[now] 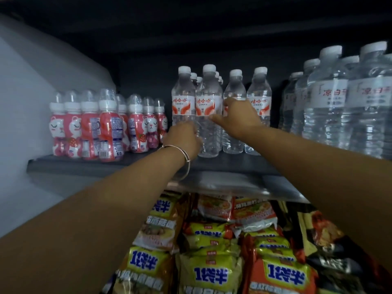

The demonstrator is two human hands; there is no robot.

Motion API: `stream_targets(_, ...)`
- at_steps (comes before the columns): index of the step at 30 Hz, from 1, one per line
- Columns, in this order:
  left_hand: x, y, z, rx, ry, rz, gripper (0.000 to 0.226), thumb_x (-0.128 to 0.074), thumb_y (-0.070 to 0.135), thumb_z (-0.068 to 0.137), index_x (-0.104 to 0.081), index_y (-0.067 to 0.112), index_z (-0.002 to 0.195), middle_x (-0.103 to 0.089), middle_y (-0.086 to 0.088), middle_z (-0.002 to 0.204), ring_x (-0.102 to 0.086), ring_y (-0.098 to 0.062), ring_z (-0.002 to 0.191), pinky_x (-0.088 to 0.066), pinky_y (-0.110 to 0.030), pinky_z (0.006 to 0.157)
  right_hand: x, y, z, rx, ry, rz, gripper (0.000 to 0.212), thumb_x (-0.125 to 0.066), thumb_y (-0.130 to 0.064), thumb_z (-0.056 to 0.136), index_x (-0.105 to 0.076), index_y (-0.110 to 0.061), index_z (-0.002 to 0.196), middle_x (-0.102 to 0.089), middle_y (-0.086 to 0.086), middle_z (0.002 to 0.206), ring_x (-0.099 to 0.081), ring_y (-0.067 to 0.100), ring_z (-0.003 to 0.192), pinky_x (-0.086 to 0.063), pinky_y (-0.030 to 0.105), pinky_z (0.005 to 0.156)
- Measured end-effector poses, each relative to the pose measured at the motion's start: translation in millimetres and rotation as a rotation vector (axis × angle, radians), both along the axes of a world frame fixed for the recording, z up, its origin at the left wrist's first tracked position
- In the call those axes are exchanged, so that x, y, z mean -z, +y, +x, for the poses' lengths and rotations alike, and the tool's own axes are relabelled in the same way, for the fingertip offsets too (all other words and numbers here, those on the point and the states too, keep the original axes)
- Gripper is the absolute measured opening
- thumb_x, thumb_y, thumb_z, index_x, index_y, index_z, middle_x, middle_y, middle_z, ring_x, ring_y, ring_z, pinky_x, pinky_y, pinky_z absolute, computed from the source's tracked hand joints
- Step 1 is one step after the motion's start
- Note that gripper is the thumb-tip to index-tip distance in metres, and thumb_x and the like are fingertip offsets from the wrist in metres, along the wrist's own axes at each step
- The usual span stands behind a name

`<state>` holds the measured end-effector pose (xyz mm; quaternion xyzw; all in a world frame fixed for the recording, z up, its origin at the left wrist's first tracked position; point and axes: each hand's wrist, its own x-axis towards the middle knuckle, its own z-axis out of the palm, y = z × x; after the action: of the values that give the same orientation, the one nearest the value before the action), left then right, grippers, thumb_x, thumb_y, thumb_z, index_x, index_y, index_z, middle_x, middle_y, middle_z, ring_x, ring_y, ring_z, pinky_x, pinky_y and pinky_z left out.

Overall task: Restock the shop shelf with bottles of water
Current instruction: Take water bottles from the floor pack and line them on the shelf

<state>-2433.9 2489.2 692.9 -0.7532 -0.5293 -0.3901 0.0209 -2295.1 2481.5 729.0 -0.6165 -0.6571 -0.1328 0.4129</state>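
Hands squaring up water bottles on the shelf (127, 164), frame centre.
Left hand (182, 140) grasps a front bottle (184, 98) low; right hand (239, 117) clasps the third bottle (234, 85), probably aligning the row.

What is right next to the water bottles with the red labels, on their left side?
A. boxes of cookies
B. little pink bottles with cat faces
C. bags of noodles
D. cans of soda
B: the pink cat bottles stand on the same shelf, just left of the red-label water bottles; the noodle bags lie on the shelf below.
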Motion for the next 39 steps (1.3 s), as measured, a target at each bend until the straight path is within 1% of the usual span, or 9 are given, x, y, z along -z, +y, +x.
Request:
stream_targets(5,19,-57,21,-0.121,0.167,0.162,0.044,-0.056,0.02,0.087,-0.045,0.014,0.13,-0.045,-0.009,0.135,-0.04,-0.028,0.126,-0.029,-0.038,0.107,40,-67,20,0.053,-0.411,0.06,0.056,-0.051,-0.038,0.093,-0.036,-0.015,0.141,-0.041,0.007,0.144,-0.031,0.028,0.133,-0.023,0.041,0.107)
stream_targets(10,83,-135,52,-0.138,0.264,0.133,0.05,-0.056,0.025,0.087,-0.038,0.014,0.133,-0.038,-0.008,0.138,-0.033,-0.029,0.128,-0.018,-0.039,0.11,120,-148,47,-0.028,-0.528,0.041,0.061,-0.053,-0.029,0.089,-0.032,-0.014,0.144,-0.027,0.007,0.153,-0.021,0.024,0.14,-0.011,0.043,0.11)
stream_targets(17,243,-215,89,-0.155,0.332,-0.001,0.053,-0.054,0.021,0.085,-0.036,0.013,0.134,-0.034,-0.01,0.142,-0.032,-0.028,0.131,-0.016,-0.042,0.112,283,-225,83,-0.044,-0.528,-0.153,0.059,-0.057,-0.021,0.083,-0.039,-0.007,0.138,-0.033,0.013,0.149,-0.031,0.029,0.135,-0.02,0.044,0.106)
stream_targets(23,407,-253,96,-0.063,0.378,-0.212,0.06,-0.054,0.018,0.085,-0.032,0.01,0.14,-0.028,-0.012,0.148,-0.025,-0.028,0.138,-0.015,-0.043,0.113,457,-259,100,-0.134,-0.49,-0.323,0.056,-0.071,-0.012,0.066,-0.057,0.003,0.119,-0.054,0.026,0.129,-0.053,0.041,0.116,-0.038,0.051,0.091)
stream_targets(29,601,-277,94,0.012,0.357,-0.195,0.066,-0.076,0.001,0.052,-0.059,0.001,0.116,-0.059,-0.02,0.118,-0.058,-0.04,0.104,-0.044,-0.05,0.092,647,-283,96,-0.182,-0.38,-0.471,0.06,-0.079,-0.002,0.042,-0.066,0.004,0.1,-0.065,0.026,0.108,-0.065,0.041,0.09,-0.05,0.045,0.073)
stream_targets(33,737,-291,81,0.038,0.367,-0.254,0.052,-0.066,0.009,0.064,-0.06,0.006,0.116,-0.06,-0.013,0.121,-0.061,-0.032,0.107,-0.045,-0.048,0.096,778,-296,78,-0.205,-0.325,-0.69,0.066,-0.086,-0.006,0.03,-0.068,0.004,0.093,-0.067,0.025,0.106,-0.066,0.041,0.085,-0.052,0.046,0.068)
stream_targets(35,796,-300,72,0.06,0.394,-0.329,0.048,-0.065,0.005,0.069,-0.06,0.007,0.117,-0.058,-0.014,0.125,-0.059,-0.031,0.11,-0.045,-0.048,0.096,834,-301,66,-0.201,-0.318,-0.771,0.069,-0.09,-0.018,0.038,-0.068,0.002,0.1,-0.064,0.023,0.115,-0.066,0.038,0.093,-0.052,0.044,0.072)
stream_targets(36,822,-304,66,0.056,0.402,-0.393,0.049,-0.064,0.004,0.074,-0.057,0.006,0.122,-0.054,-0.014,0.131,-0.055,-0.033,0.116,-0.042,-0.048,0.099,859,-303,60,-0.201,-0.322,-0.827,0.07,-0.086,-0.025,0.054,-0.062,-0.001,0.115,-0.056,0.022,0.129,-0.06,0.036,0.107,-0.048,0.043,0.084)
stream_targets(39,892,-314,49,0.036,0.441,-0.591,0.056,-0.064,0.004,0.078,-0.048,0.005,0.131,-0.045,-0.017,0.138,-0.044,-0.035,0.126,-0.037,-0.047,0.103,936,-314,46,-0.276,-0.334,-0.981,0.066,-0.055,-0.038,0.089,-0.028,-0.012,0.143,-0.024,0.011,0.152,-0.03,0.029,0.134,-0.026,0.037,0.106)
